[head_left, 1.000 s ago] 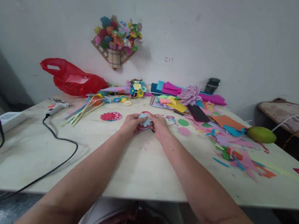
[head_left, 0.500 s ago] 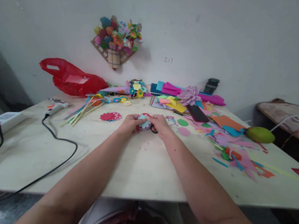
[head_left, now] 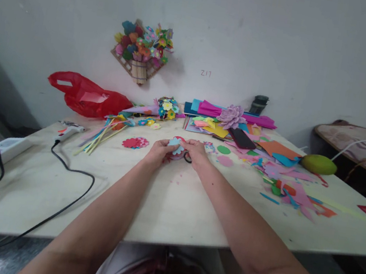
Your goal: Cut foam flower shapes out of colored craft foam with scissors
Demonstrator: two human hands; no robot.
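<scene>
Both my hands meet at the middle of the pale table (head_left: 171, 209). My left hand (head_left: 159, 151) and my right hand (head_left: 196, 153) together pinch a small light-blue paper flower (head_left: 176, 144) that lies over a red-pink paper disc. A dark ring, perhaps a scissors handle (head_left: 187, 157), shows just under my right hand. A red and pink paper flower (head_left: 136, 142) lies to the left of my left hand. Green (head_left: 224, 150) and pink (head_left: 225, 161) paper circles lie to the right of my right hand.
Coloured paper sheets and scraps (head_left: 278, 170) cover the right half. A glue gun (head_left: 69, 129) with a black cord (head_left: 70, 170) lies left, by a power strip (head_left: 0, 152). Behind are a red bag (head_left: 87, 96), stick flowers (head_left: 115, 128), a phone (head_left: 241, 138) and a green mango (head_left: 319, 164).
The blue flower has turned slightly between my fingers and my hands have shifted a little. The dark ring under my right hand has come into sight.
</scene>
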